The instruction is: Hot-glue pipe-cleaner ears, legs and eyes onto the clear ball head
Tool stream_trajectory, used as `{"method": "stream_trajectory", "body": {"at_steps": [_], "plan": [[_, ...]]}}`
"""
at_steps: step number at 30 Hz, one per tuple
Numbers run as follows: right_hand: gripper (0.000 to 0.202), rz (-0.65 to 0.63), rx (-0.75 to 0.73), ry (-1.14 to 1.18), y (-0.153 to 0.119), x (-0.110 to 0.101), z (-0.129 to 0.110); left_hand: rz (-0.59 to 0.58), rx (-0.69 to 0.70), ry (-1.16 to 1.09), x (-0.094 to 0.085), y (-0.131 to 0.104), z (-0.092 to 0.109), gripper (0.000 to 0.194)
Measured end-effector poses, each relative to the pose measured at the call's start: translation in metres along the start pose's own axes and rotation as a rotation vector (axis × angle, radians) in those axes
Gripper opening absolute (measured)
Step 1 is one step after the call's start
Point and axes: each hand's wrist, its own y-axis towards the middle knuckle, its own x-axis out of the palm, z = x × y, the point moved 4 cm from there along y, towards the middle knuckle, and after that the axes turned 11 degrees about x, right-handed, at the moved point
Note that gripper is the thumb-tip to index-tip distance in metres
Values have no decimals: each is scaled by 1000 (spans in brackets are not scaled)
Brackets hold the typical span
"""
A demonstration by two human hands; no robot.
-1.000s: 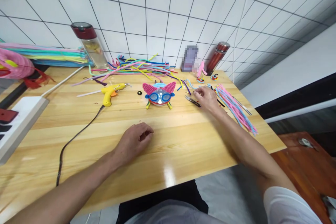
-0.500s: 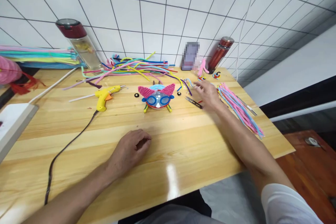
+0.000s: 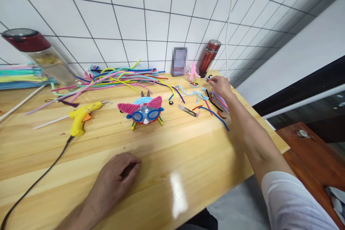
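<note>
At the far right of the table my right hand (image 3: 221, 86) has its fingertips pinched on a small red, blue and black pipe-cleaner piece (image 3: 208, 78). My left hand (image 3: 115, 178) rests on the wood near the front, loosely curled, nothing visible in it. Beyond it stands a small figure (image 3: 145, 113) with a clear round body, pink ears, blue ring glasses and yellow feet. A second small coloured piece (image 3: 194, 84) lies left of my right hand. Thread snips (image 3: 188, 110) lie between the figure and my right forearm.
A yellow glue gun (image 3: 81, 116) lies at left, its cord running forward. Pipe cleaners (image 3: 118, 77) are heaped along the wall. A glass bottle (image 3: 51, 59), a phone (image 3: 179, 61) and a red flask (image 3: 209, 58) stand behind. Cut pieces (image 3: 215, 116) lie by my right forearm.
My right hand has moved right and away from me, from above the loose light-blue pieces to the small coloured piece. My left hand stays curled on the table. The view has turned right.
</note>
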Motion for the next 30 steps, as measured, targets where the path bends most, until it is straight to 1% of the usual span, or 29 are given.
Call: {"method": "stream_trajectory", "body": {"at_steps": [3,6,8,11,14,17,19,22,25,27,30], "plan": [[29,15,39,13,19,-5,5,15,4,-16,1,-2,-3,22],[30,16,92,41,31,-15,17,21,2,-28,3,-5,-7,23],[26,17,113,49,33,-20,25,9,-7,-33,4,-8,-9,24],[21,-13,126,102,24,-22,30,-18,-22,-51,4,-10,-9,28],[21,-81,70,224,5,-20,18,-29,3,-68,0,-6,-5,29],[27,-135,-40,319,-22,-19,-10,-20,37,-53,-4,1,1,27],[30,-173,-97,329,-43,-20,-32,-16,46,-29,-4,4,5,26],[30,-226,-164,260,-80,-23,-59,-13,63,9,0,5,9,28],[28,-225,-198,200,-112,-28,-71,-31,66,12,5,4,7,24],[23,-214,-180,196,-127,-29,-72,-20,65,3,7,3,4,24],[22,-187,-140,217,-146,-28,-71,-16,71,-14,10,2,1,20]]}}
